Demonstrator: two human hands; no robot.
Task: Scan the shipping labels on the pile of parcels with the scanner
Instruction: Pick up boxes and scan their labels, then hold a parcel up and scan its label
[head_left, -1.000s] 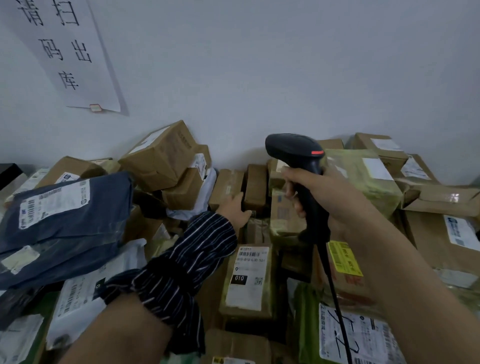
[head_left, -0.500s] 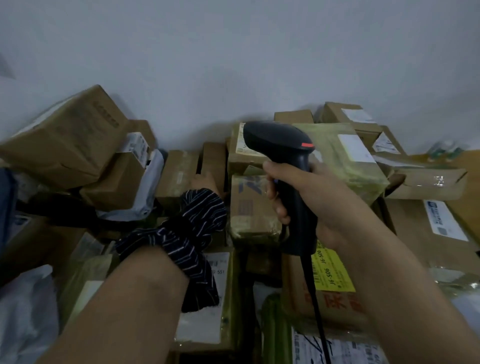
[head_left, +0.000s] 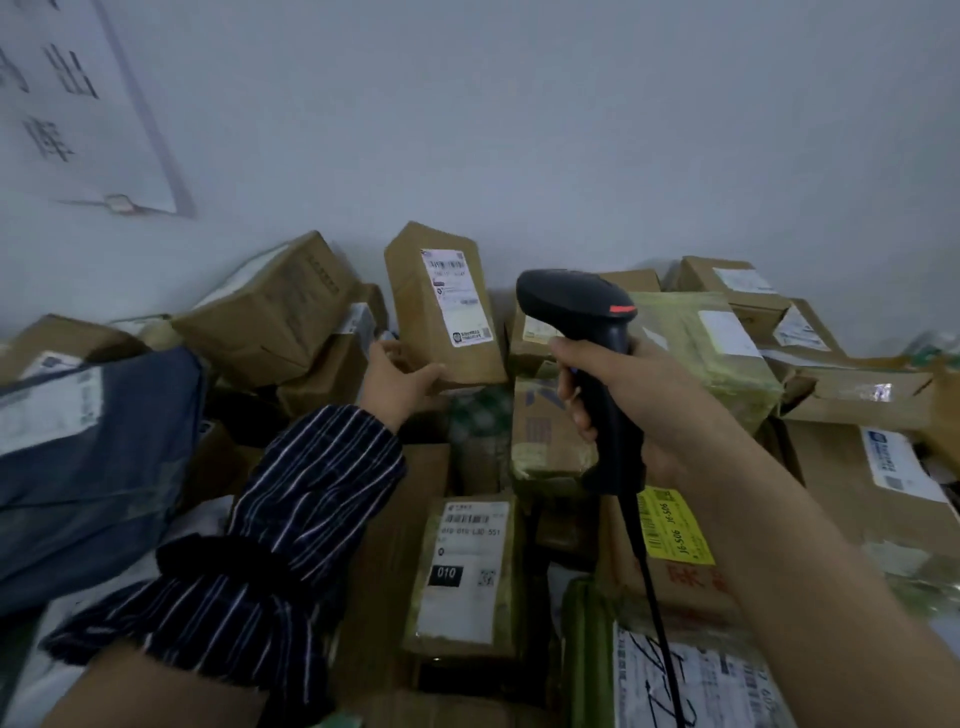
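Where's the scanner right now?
Head view, right of centre: the right hand grips the scanner, its head just right of the labelled brown box that the left hand holds up.

The wall notice (head_left: 78, 104) runs off the left edge — the label (head_left: 460, 296) on the held parcel (head_left: 415, 322) is illegible.

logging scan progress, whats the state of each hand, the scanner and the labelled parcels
left hand: grips the tall brown box low down
tall brown box: on end, tilted, label facing the camera
right hand: fingers wrapped round the scanner handle
scanner: upright, head toward the box, cord hanging
010 parcel: lying flat, label up
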